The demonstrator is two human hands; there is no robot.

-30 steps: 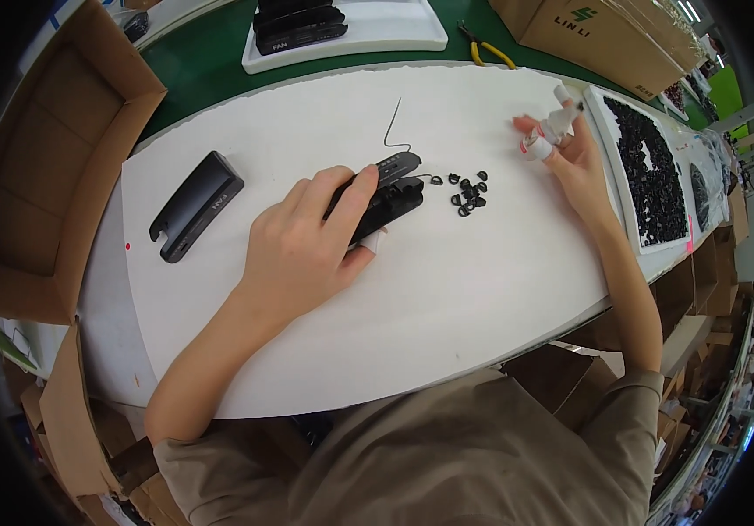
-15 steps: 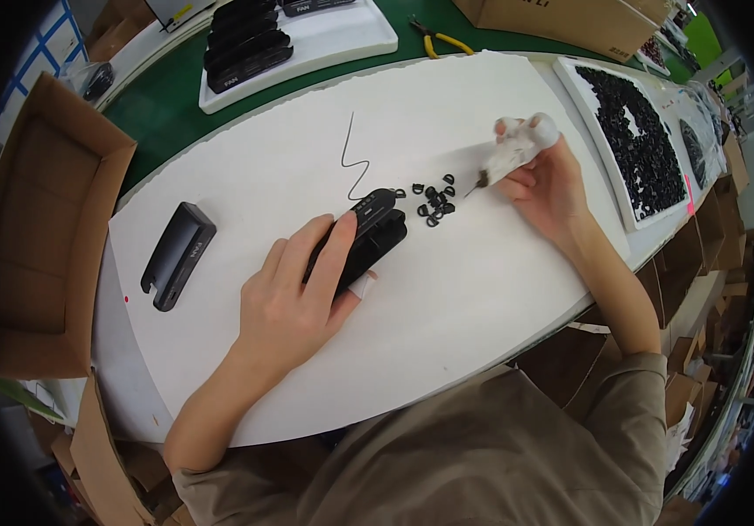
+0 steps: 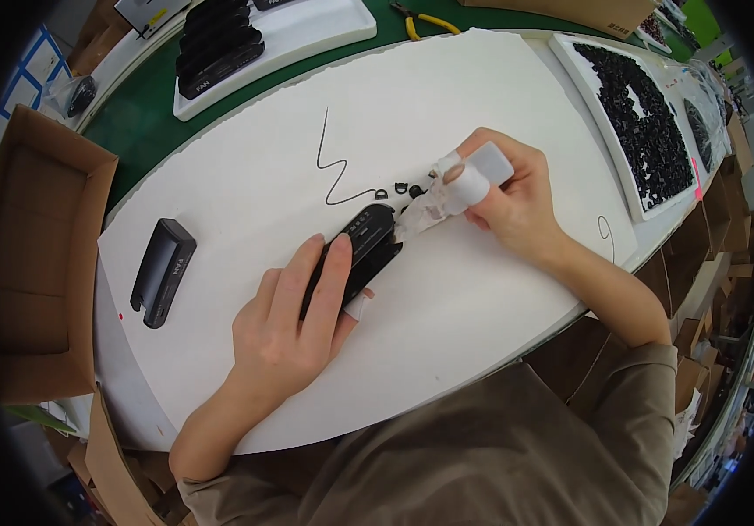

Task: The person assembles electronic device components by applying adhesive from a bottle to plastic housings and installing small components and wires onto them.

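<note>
My left hand (image 3: 280, 337) rests on a black plastic case (image 3: 366, 238), its fingers curled over the near end and its thumb, wrapped in white, at the side. The case lies tilted on a white sheet (image 3: 456, 307), its hollow side partly showing. In my right hand (image 3: 517, 206) is a small white squeeze bottle (image 3: 491, 163) with crumpled tissue round its neck; white wraps cover some fingertips. The bottle's tip end reaches the far right edge of the case, where tissue hides it. Small black D-shaped pieces (image 3: 401, 188) lie just beyond, partly behind the right hand.
Another black case shell (image 3: 163, 273) lies at left, beside an open cardboard box (image 3: 48, 263). Behind are a white tray (image 3: 324, 53) of black cases and yellow-handled pliers (image 3: 425, 22). A foam tray (image 3: 626, 188) of small black pieces stands at right. A thin dark squiggle (image 3: 333, 165) crosses the sheet.
My right hand has swung left and nearer with the squeeze bottle, bringing its tip end to the case. My left hand still holds the case. The whole view has shifted slightly.
</note>
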